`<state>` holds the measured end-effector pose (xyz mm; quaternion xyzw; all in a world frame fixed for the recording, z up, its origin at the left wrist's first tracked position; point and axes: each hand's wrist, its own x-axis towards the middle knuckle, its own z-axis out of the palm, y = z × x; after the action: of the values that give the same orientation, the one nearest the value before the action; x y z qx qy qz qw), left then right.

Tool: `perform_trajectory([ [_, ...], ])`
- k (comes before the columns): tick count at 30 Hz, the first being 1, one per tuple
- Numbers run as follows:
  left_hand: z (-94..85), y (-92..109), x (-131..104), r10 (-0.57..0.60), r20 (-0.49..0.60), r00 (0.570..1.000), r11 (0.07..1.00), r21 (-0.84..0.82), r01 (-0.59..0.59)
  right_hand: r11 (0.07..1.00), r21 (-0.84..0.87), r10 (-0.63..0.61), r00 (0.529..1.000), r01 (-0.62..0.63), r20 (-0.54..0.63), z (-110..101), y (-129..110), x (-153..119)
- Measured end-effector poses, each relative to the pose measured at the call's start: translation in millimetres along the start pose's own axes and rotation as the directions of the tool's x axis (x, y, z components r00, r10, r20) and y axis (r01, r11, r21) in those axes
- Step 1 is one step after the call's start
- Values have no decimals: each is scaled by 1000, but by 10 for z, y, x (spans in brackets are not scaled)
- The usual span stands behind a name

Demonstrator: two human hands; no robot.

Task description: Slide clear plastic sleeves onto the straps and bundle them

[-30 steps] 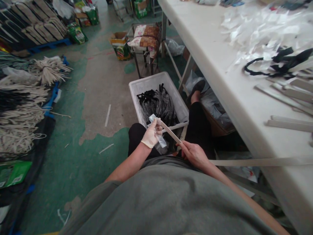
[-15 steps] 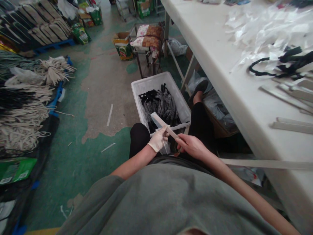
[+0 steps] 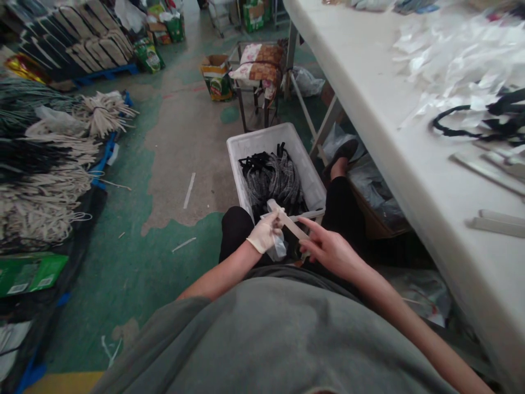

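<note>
Pinching a flat, pale strip (image 3: 292, 225), the gloved left hand (image 3: 264, 232) is closed around it; the bare right hand (image 3: 326, 245) is partly open at the strip's near end, grip unclear. Just beyond the hands, a white plastic bin (image 3: 235, 164) holds curved, grey-and-black textile bands (image 3: 273, 178).

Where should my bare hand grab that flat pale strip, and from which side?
Probably by its near end, coming from the right. The gloved left hand holds the strip further up, and the near end slants toward the bare right hand. It looks flat, so pinch its broad faces.
</note>
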<state>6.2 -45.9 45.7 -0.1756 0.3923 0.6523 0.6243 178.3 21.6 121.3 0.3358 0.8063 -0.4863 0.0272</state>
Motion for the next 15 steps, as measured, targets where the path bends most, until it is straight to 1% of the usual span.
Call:
perform_trajectory([
  [2,-36,157,24,35,-16,999,998,-46,-35,1000,-6,-9,1000,9,-5,-90,22,-243],
  [3,-45,187,31,33,-12,999,998,-53,-34,1000,-20,-8,1000,7,-25,-120,31,-332],
  [5,-27,131,28,-5,13,1000,999,-39,5,998,-56,-12,998,8,-68,-131,38,-373],
  [6,0,57,17,-32,27,999,999,-20,32,997,-70,-20,996,14,-84,-110,39,-321],
  [8,73,-122,-19,-75,64,995,996,47,72,996,-90,-30,992,19,-121,-33,43,-113],
  [10,141,-249,-57,-85,96,992,990,125,72,995,-101,-25,985,8,-172,50,52,117],
  [12,175,-254,-77,-75,87,993,985,163,60,997,-74,-37,982,24,-186,94,58,232],
  [13,176,-211,-77,-65,63,996,987,154,55,998,-37,-52,985,46,-166,94,57,223],
  [15,153,-71,-62,-44,10,999,994,97,43,993,72,-87,991,94,-100,53,46,81],
])
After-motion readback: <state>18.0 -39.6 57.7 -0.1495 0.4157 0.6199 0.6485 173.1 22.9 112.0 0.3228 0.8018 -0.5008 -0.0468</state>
